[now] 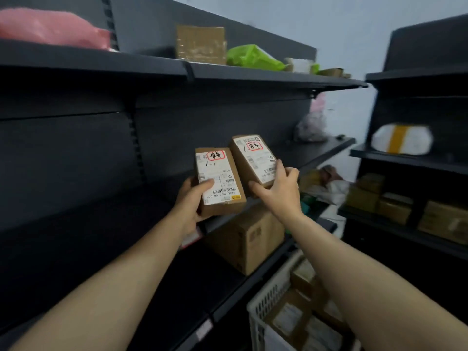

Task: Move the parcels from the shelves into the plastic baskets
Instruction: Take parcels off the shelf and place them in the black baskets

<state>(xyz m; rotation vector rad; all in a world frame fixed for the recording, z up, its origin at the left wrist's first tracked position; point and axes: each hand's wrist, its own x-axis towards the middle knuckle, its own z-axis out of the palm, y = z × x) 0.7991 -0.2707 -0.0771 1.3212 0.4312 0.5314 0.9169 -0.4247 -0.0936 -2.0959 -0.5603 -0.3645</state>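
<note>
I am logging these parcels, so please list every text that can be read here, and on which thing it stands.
"L-1": handwritten on the label of the left parcel, gripped by the left hand.
"L": handwritten on the label of the right parcel, gripped by the right hand.
Red-circled characters on both labels: not legible.
Small print and barcodes on both labels, the mark on the large carton, and the labels in the basket: too blurred.
</note>
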